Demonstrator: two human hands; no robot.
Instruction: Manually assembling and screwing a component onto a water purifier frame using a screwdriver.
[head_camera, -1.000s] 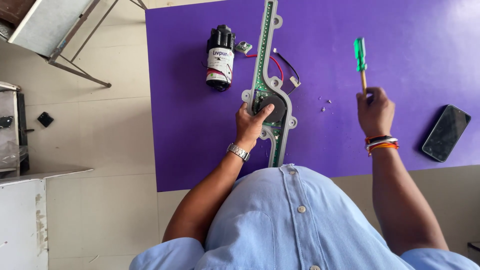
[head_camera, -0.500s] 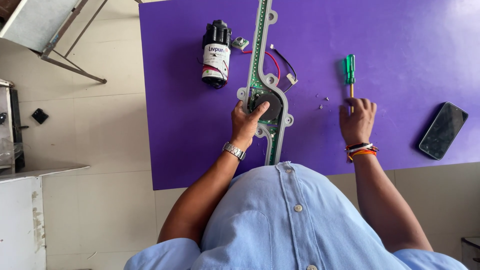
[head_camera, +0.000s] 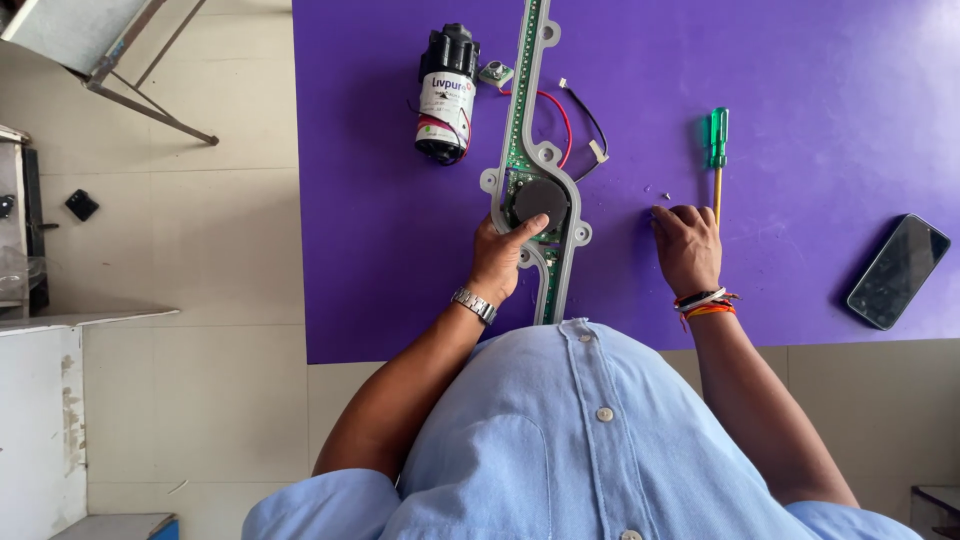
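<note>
My left hand (head_camera: 497, 262) grips a long grey frame (head_camera: 543, 30) that carries a green circuit strip, and its thumb rests by the black round disc (head_camera: 541, 200) in the frame's wide part. The frame lies lengthwise on a purple mat (head_camera: 800, 80). My right hand (head_camera: 687, 245) lies knuckles up on the mat, fingertips beside two tiny screws (head_camera: 665, 195). A screwdriver (head_camera: 717, 150) with a green handle lies loose on the mat, just right of those fingers. Red and black wires (head_camera: 570, 110) loop out from the frame's right side.
A black and white cylindrical pump (head_camera: 446, 95) lies left of the frame, with a small grey connector (head_camera: 495, 72) beside it. A dark phone (head_camera: 897, 270) rests at the mat's right edge. On the tiled floor at left are a metal stand (head_camera: 120, 60) and a white cabinet (head_camera: 40, 400).
My right hand lowered the green screwdriver onto the mat, let it go and moved left to the small screws. My left hand stayed on the frame.
</note>
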